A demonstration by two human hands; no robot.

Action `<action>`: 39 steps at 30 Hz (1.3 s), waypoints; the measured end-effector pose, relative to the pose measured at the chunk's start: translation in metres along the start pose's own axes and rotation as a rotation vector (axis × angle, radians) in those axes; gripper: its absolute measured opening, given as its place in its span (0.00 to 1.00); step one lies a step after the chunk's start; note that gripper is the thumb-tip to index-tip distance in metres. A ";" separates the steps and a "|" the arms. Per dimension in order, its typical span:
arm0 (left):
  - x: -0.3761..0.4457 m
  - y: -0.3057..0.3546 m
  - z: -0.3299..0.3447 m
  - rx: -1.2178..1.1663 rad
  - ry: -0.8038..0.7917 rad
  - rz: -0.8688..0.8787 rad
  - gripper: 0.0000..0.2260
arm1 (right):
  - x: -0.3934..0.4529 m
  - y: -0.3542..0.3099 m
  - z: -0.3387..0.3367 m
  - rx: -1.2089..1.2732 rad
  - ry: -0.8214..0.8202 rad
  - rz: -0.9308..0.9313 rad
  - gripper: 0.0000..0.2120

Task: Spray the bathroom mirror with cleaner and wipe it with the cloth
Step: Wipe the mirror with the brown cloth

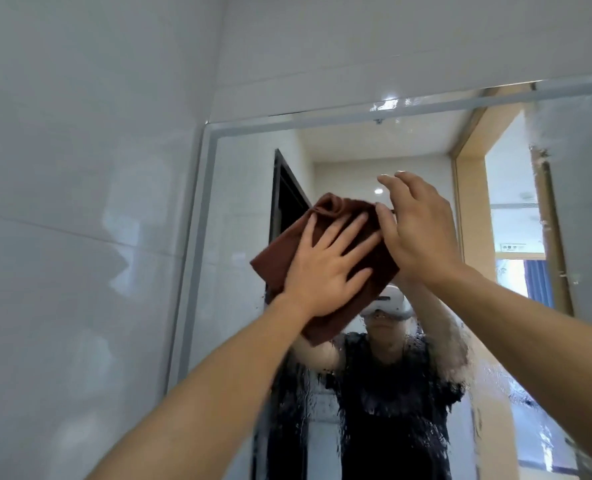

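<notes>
Head view: both arms raised to mirror [239, 209].
Cloth [287, 251]: brown, folded, flat against upper middle of mirror.
Left hand [325, 268]: fingers spread straight, palm pressing cloth onto glass.
Right hand [419, 230]: fingers relaxed, thumb touching cloth's right edge, grasping nothing.
Mirror: streaks and droplets across lower part and right side; frosted border.
Wall [80, 168]: white tiles, left of mirror.

Your left hand [325, 268] flat on the cloth [325, 233] against the mirror [374, 150], your right hand [419, 230] just right of it at the cloth's upper corner, tiled wall [80, 202] left of the mirror, wet streaks [356, 393] on the glass below the cloth.
</notes>
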State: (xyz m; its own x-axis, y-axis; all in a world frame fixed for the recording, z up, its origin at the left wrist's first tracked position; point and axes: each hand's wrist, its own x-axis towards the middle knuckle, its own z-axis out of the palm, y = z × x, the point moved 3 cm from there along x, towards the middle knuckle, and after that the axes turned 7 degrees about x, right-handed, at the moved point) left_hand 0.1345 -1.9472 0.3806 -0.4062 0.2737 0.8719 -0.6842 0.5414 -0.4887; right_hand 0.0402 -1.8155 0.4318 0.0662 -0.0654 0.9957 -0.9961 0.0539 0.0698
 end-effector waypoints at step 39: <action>-0.112 -0.113 -0.075 -0.489 0.101 -0.695 0.11 | -0.133 -0.183 0.179 -0.031 -0.356 -0.276 0.32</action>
State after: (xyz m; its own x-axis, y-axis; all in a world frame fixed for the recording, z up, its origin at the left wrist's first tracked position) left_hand 0.3033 -1.9794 0.3407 0.0810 -0.1905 0.9783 -0.4100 0.8883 0.2069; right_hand 0.2037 -1.9953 0.2755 0.2997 -0.4204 0.8564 -0.9413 0.0159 0.3372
